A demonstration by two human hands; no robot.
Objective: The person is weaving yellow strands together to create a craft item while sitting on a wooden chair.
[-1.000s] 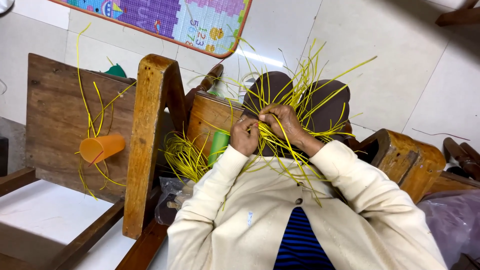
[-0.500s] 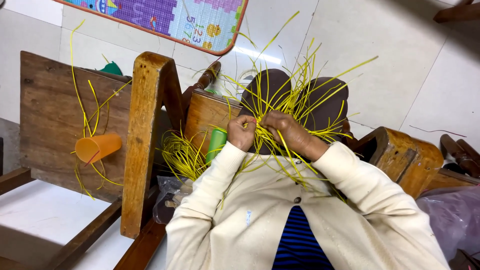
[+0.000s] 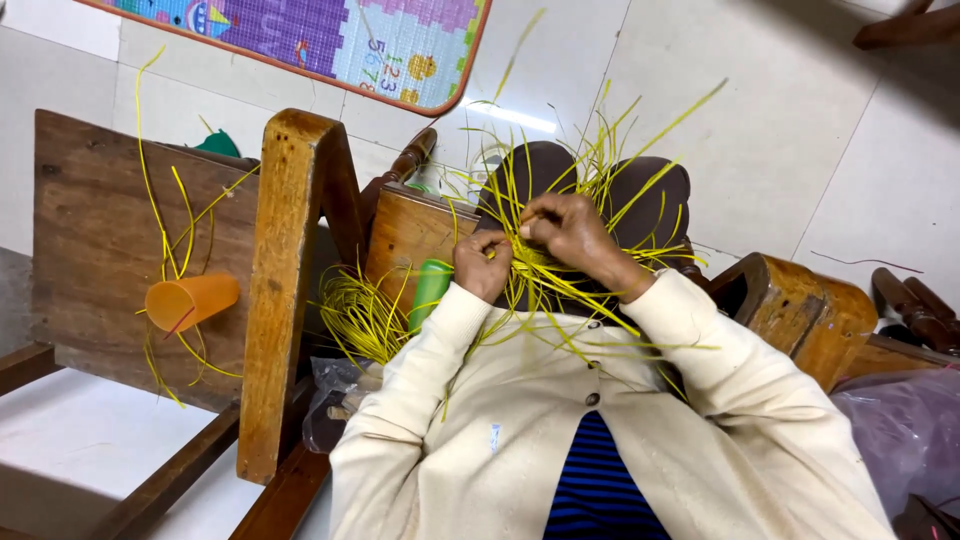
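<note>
A bundle of thin yellow strips (image 3: pixel 590 175) fans out over my lap, its ends sticking up and to the sides. My left hand (image 3: pixel 482 263) pinches some strips near the middle of the bundle. My right hand (image 3: pixel 568 230) is curled over the same spot, fingers closed on other strips, close beside the left hand. Both arms wear cream cardigan sleeves. My knees in dark trousers (image 3: pixel 655 205) lie under the strips.
A wooden chair (image 3: pixel 290 290) stands at my left with an orange cup (image 3: pixel 190 300) lying on its seat and loose yellow strips (image 3: pixel 355 315) beside it. A green tube (image 3: pixel 430 290) is near my left wrist. A wooden stool (image 3: pixel 810 310) is at right, a colourful mat (image 3: pixel 330 40) ahead.
Both hands have stayed on the strips with small finger shifts. The view has tilted slightly and the strip ends have swayed.
</note>
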